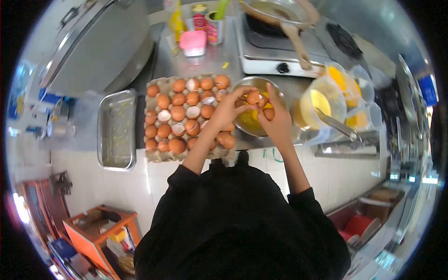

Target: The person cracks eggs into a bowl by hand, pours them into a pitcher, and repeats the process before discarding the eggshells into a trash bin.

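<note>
My left hand and my right hand come together over a steel bowl. Between their fingers is a brown egg with a broken shell, gripped from both sides. A second brown shell piece shows by my right fingers. Yellow raw egg lies in the bowl below, partly covered by the hands. Left of the bowl, a cardboard egg tray carries many brown eggs and several opened half shells; my left forearm reaches across its right side.
Plastic jugs with yellow liquid stand on the right, a metal whisk-like utensil resting in one. Behind is a gas stove with a pan. A metal tray, pink-lidded tub and cans are leftward.
</note>
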### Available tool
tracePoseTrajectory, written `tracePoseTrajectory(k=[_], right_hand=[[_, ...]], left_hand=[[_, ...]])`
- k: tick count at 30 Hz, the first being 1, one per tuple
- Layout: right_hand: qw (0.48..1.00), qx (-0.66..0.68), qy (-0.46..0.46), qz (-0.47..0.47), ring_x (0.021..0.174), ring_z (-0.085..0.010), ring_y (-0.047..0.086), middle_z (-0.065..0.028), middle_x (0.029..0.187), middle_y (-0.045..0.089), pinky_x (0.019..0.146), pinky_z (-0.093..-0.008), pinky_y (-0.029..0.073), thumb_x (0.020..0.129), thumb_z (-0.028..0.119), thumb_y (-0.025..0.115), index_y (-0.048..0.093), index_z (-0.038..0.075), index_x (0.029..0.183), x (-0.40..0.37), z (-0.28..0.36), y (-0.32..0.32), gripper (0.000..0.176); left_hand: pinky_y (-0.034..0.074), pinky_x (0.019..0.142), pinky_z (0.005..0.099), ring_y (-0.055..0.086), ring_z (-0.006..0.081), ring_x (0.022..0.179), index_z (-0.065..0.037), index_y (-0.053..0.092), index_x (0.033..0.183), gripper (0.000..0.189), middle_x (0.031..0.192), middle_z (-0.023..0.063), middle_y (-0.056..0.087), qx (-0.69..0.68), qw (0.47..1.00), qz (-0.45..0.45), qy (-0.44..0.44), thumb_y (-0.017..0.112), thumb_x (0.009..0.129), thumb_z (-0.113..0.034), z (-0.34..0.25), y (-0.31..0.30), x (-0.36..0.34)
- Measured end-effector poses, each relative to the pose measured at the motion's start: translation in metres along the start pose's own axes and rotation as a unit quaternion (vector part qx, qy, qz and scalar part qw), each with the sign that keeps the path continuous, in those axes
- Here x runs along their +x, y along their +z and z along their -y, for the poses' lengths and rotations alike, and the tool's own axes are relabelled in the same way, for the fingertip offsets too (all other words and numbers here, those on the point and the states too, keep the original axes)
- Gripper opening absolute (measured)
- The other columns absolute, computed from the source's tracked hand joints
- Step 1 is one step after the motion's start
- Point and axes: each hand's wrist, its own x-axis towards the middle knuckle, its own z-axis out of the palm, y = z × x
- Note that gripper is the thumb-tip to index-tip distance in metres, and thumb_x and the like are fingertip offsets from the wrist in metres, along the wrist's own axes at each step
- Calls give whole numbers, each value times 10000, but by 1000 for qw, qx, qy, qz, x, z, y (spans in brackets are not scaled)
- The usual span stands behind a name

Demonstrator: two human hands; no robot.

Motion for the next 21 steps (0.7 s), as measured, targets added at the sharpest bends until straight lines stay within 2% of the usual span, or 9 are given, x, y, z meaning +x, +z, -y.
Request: tracePoseTrajectory(k=[2, 3, 7, 9, 12, 14, 17, 20, 21], right_hand=[[995, 103, -10, 14, 888, -273, 606, -131, 967, 621, 763, -348, 480, 698, 140, 648, 264, 183, 1385, 3, 8, 22, 788], [981, 179, 0, 74, 1044, -253, 559, -165, 1047, 599, 899, -342, 406, 705, 138, 657, 135, 104, 1411, 5, 14, 34, 878], [920, 355, 13, 166, 1178, -244, 463, -166, 1186, 535, 1012, -350, 278, 714, 113, 653, 86, 85, 1411, 13, 51, 83, 899], [903, 374, 15, 209, 1213, -240, 429, -169, 1259, 482, 1040, -354, 231, 715, 93, 651, 69, 76, 1410, 13, 69, 94, 907], [913, 323, -25, 247, 1228, -230, 411, -166, 1263, 476, 1031, -362, 251, 717, 73, 643, 82, 78, 1409, 9, 84, 90, 891], [906, 348, -12, 240, 1203, -223, 434, -158, 1247, 485, 1013, -365, 278, 716, 75, 643, 115, 74, 1402, 0, 79, 94, 865], [911, 348, -2, 219, 1145, -205, 475, -146, 1260, 458, 988, -354, 313, 716, 68, 640, 164, 67, 1390, -5, 63, 91, 826], [920, 340, 2, 193, 1078, -181, 506, -129, 1269, 429, 955, -338, 349, 717, 33, 627, 211, 59, 1375, -6, 55, 75, 778], [918, 349, 22, 190, 1062, -173, 509, -123, 1243, 447, 945, -333, 359, 720, 21, 619, 223, 60, 1370, -6, 53, 71, 763]], left_hand=[[465, 832, 284, 564, 173, 977, -82, 437, 1186, 443, 1062, 81, 578, -98, 994, -46, -1, 616, 786, -11, 7, -17, -16], [462, 828, 275, 556, 161, 978, -77, 419, 1176, 436, 1062, 79, 564, -134, 988, -74, -6, 611, 792, 0, 11, -27, -26], [449, 755, 232, 537, 118, 945, -86, 410, 1155, 369, 1034, 55, 545, -209, 931, -267, -133, 574, 830, -26, -10, -74, -70], [443, 737, 232, 529, 109, 901, -75, 428, 1140, 344, 996, 49, 541, -42, 928, -360, -87, 584, 834, -66, -12, -107, -90], [449, 728, 274, 536, 137, 875, -56, 481, 1040, 397, 975, 58, 561, 73, 879, -469, -38, 718, 728, -123, -5, -157, -106], [459, 752, 328, 564, 216, 884, -34, 503, 1029, 472, 970, 105, 575, 287, 853, -412, -143, 749, 688, -250, -6, -182, -113], [459, 785, 377, 576, 290, 913, -6, 515, 1047, 633, 1004, 156, 581, 472, 768, -372, -220, 728, 645, -446, -10, -198, -98], [468, 800, 403, 587, 328, 942, -3, 555, 1045, 675, 1022, 184, 597, 470, 753, -376, -266, 701, 612, -501, 13, -230, -65], [478, 789, 400, 593, 322, 942, -12, 572, 1029, 636, 1015, 181, 605, 496, 742, -321, -318, 700, 612, -475, 19, -237, -53]])
